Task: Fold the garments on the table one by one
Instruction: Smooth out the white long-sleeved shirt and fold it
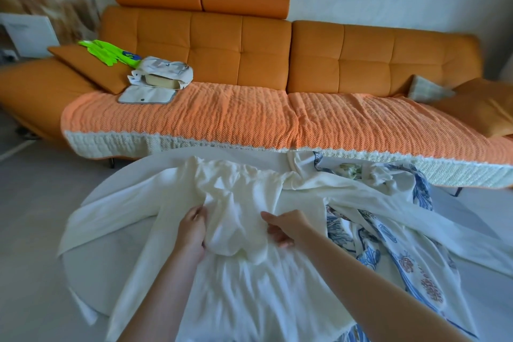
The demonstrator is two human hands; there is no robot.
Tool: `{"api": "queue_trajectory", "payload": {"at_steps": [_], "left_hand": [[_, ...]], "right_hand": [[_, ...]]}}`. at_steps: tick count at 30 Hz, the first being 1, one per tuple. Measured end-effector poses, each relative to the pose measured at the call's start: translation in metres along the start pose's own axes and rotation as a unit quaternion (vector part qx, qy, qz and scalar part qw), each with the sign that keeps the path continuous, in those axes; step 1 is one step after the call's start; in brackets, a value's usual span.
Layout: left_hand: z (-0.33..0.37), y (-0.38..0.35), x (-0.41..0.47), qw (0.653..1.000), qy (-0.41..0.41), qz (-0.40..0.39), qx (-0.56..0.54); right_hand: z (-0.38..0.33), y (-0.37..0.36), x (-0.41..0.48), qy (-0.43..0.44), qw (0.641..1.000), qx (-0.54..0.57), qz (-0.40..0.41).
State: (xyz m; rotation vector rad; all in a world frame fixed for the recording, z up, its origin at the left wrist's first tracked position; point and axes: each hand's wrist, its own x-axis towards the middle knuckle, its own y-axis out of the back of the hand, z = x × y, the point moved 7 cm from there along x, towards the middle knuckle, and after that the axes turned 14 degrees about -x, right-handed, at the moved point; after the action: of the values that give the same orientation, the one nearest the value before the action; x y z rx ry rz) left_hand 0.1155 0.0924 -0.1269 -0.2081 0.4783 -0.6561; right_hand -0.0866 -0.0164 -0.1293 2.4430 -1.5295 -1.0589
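A cream long-sleeved sweater [249, 286] lies spread across the round white table [116, 191], sleeves trailing off to both sides. Its middle is bunched into a loose lump between my hands. My left hand [193, 228] grips the bunched fabric from the left, fingers curled into the folds. On the right side of the lump, my right hand [286, 226] holds the cloth with thumb and fingers around it. A white garment with a blue and orange print [388, 247] lies crumpled under the sweater's right sleeve.
An orange sofa [249, 44] with an orange knitted cover [222, 116] stands right behind the table. On its left seat lie a neon green item [108, 51], a pale cloth bundle [163, 71] and a grey-edged pad [145, 96]. Cushions sit at the right end.
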Motion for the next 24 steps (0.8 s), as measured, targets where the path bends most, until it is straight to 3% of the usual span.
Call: {"api": "queue_trajectory", "payload": {"at_steps": [5,8,10,14,16,18,20,22,24], "left_hand": [[-0.014,-0.005,-0.004,0.994,0.089,-0.053,-0.02],[-0.013,0.006,0.002,0.997,0.059,-0.02,-0.044],[-0.008,0.014,0.008,0.999,0.021,0.007,-0.04],[-0.01,0.01,0.009,0.995,0.017,-0.031,0.092],[-0.005,0.008,0.01,0.989,-0.008,-0.039,0.141],[-0.005,0.005,0.01,0.992,0.006,-0.053,0.113],[-0.016,-0.006,0.003,0.991,0.087,-0.098,0.008],[-0.02,-0.016,-0.005,0.98,0.133,-0.132,-0.071],[-0.022,-0.021,-0.006,0.976,0.135,-0.139,-0.103]], "right_hand": [[-0.007,0.003,0.012,-0.016,0.995,0.068,0.068],[-0.019,0.031,0.019,0.031,0.981,0.062,0.179],[-0.024,0.044,0.025,0.049,0.973,0.092,0.204],[-0.006,0.039,0.038,-0.01,0.991,0.032,0.132],[-0.012,0.041,0.033,0.011,0.992,-0.026,0.124],[-0.018,0.036,0.031,0.03,0.995,-0.045,0.079],[-0.014,0.027,0.03,0.019,0.998,-0.047,0.026],[-0.014,0.024,0.033,0.027,0.999,0.033,0.011],[-0.024,0.023,0.031,0.052,0.976,0.21,-0.032]]}}
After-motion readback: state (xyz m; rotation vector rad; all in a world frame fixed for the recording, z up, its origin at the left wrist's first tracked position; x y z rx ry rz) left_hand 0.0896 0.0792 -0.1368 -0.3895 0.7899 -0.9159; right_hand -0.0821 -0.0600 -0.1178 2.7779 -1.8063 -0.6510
